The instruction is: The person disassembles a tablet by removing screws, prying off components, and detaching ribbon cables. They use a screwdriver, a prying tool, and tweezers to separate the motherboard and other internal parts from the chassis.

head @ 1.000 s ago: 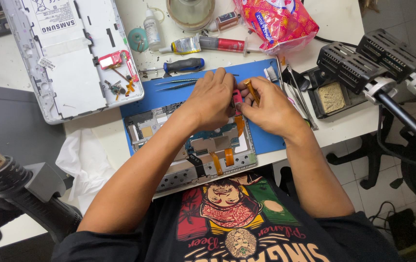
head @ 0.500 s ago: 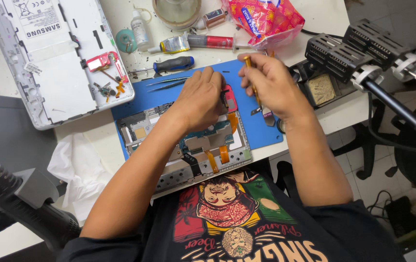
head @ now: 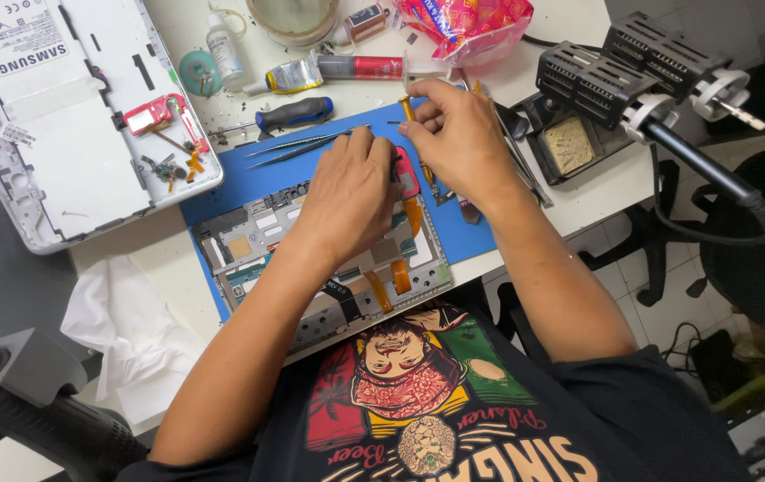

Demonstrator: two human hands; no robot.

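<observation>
An opened tablet body (head: 248, 241) with bare circuit boards and orange ribbon cables lies on a blue mat (head: 222, 192). My left hand (head: 351, 192) presses flat on its upper right part, fingertips against a small pink-red piece (head: 405, 171). My right hand (head: 458, 138) hovers just beyond it near the mat's far edge. It pinches a thin orange tool (head: 408, 110) between thumb and fingers, and the tool's lower end is hidden behind the hands.
On the mat's far side lie tweezers (head: 297, 147) and a dark-handled screwdriver (head: 293, 114). A white back cover (head: 61, 134) lies at left, a glue tube (head: 311, 71) and pink bag (head: 471, 22) at the back, a sponge tray (head: 570, 143) at right, and white cloth (head: 132, 330) at the front left.
My right hand has lifted off the board and moved toward the mat's far edge with the orange tool. My left hand has stayed pressed on the tablet.
</observation>
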